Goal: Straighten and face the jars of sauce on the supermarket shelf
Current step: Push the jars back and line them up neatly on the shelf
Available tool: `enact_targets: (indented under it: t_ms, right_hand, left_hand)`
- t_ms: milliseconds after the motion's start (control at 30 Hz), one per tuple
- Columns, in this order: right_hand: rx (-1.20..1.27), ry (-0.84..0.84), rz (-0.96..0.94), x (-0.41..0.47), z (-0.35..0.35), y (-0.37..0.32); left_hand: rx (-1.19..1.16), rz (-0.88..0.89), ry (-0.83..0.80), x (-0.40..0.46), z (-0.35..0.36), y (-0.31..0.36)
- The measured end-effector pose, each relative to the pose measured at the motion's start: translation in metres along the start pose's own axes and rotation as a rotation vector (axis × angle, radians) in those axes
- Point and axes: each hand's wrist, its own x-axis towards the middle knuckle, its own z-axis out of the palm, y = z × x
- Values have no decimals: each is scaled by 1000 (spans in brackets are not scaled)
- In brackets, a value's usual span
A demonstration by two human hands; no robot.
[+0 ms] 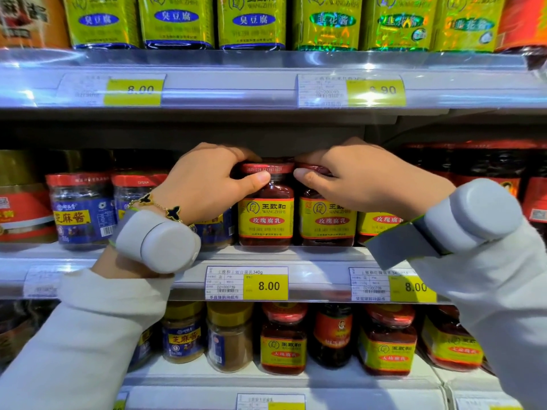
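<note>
Both arms reach up to the middle shelf. My left hand grips the lid of one red jar, thumb across the front. My right hand grips the neighbouring jar same way; labels face fwd, jars side by side at shelf front.

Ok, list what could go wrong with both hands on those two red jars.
The left hand and right hand each grip a red jar by its lid, so twisting could loosen a lid rather than turn the left jar or right jar. The jars stand close together near the shelf edge; they could knock or tip off.
</note>
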Motion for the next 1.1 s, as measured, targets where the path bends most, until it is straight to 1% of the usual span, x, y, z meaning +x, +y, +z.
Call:
enact_targets:
  t_ms: [67, 133, 233, 333, 400, 467, 533, 633, 700, 767, 833, 1000, 1100]
  right_hand:
    - [-12, -16, 0, 2, -2, -2]
    - [32, -26, 12, 2, -5, -1]
    - [68, 25, 34, -5, -6, 5]
    - [59, 81, 111, -16, -5, 18]
    - [83, 63, 180, -25, -4, 29]
    - [81, 40, 217, -33, -2, 37]
    - [46, 40, 239, -39, 0, 38]
    - [47, 105, 257, -40, 5, 33]
    - [64, 136, 277, -39, 6, 34]
    - [93, 144, 279, -39, 6, 35]
    - [92, 144, 265, -39, 4, 38]
    - [96, 85, 209, -38, -7, 40]
    - [137, 112, 239, -41, -9, 35]
  left_hand:
    - [11, -2, 5, -1, 0, 0]
    - [27, -9, 1, -1, -1, 1]
    - [31, -16, -42, -1, -4, 1]
    - [32, -14, -56, -1, -6, 6]
    - [87, 1, -21, -2, -4, 12]
    - [128, 55, 21, -2, -2, 20]
    - [121, 141, 43, 2, 0, 34]
    - [139, 227, 52, 9, 8, 51]
    - [153, 251, 46, 11, 14, 61]
    - [191, 242, 51, 13, 22, 64]
    - [226, 227, 93, 14, 26, 64]
    - [203, 223, 128, 15, 28, 62]
    - [204, 218, 138, 15, 28, 61]
